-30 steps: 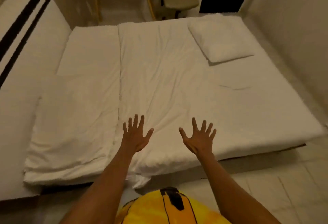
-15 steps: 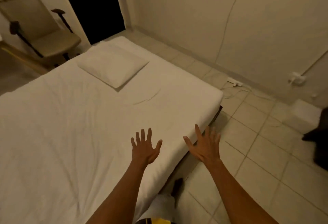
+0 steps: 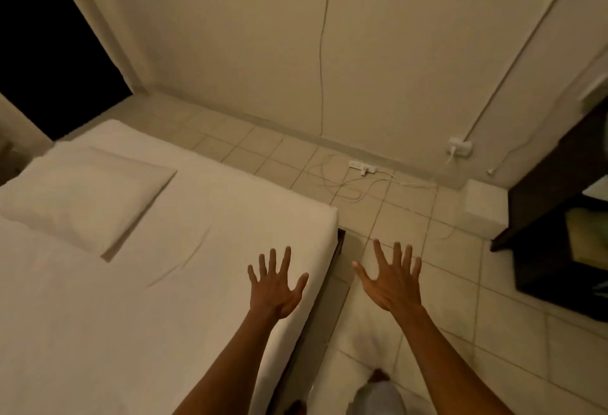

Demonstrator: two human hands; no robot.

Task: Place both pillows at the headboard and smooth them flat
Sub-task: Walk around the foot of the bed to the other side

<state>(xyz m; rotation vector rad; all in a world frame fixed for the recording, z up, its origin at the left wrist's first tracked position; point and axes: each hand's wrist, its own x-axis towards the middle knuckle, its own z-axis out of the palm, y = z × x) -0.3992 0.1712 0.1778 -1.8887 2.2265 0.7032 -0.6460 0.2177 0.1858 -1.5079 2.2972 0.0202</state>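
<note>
One white pillow (image 3: 82, 200) lies flat on the white bed (image 3: 204, 224), near its far left part. No second pillow is in view, and no headboard shows. My left hand (image 3: 274, 286) hovers over the bed's right edge with fingers spread and nothing in it. My right hand (image 3: 393, 279) is held out over the tiled floor beside the bed, fingers also spread and empty. Both hands are well short of the pillow.
A tiled floor (image 3: 427, 250) runs along the bed's right side. A power strip (image 3: 362, 166) with loose white cables lies by the wall. Dark wooden furniture (image 3: 559, 217) stands at the right. A dark doorway (image 3: 49, 46) opens at the upper left.
My view has swung to the right, from the whole bed to its right corner and the floor. The pillow now sits at the far left. Both hands stay spread and empty.
</note>
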